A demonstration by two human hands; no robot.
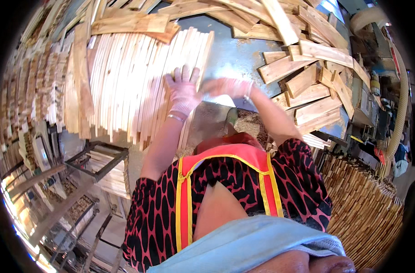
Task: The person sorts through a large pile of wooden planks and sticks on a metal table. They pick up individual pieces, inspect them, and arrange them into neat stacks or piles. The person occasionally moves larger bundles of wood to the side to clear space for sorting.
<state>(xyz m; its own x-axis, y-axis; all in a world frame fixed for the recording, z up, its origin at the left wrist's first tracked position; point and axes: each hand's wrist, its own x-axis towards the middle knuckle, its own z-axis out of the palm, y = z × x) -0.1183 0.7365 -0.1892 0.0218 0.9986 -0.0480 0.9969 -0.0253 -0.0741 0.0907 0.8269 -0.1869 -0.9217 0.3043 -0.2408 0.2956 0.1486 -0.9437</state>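
A row of pale wooden strips (134, 86) stands packed side by side on a blue-grey work surface (232, 57). My left hand (184, 91), in a whitish glove with a band at the wrist, rests on the strips near the row's right end with its fingers spread. Just to its right, my right hand (228, 87), also gloved, reaches in toward the same end. Motion smears its fingers, so whether they grip anything is hidden. A loose board (130, 23) lies across the far ends of the strips.
Loose short boards (314, 82) pile up on the right side of the surface. Stacked strips (32, 86) rise at the left, beside a dark metal frame (97, 159). At the lower right stands a large wood stack (360, 209); a ribbed hose (401, 100) hangs beyond.
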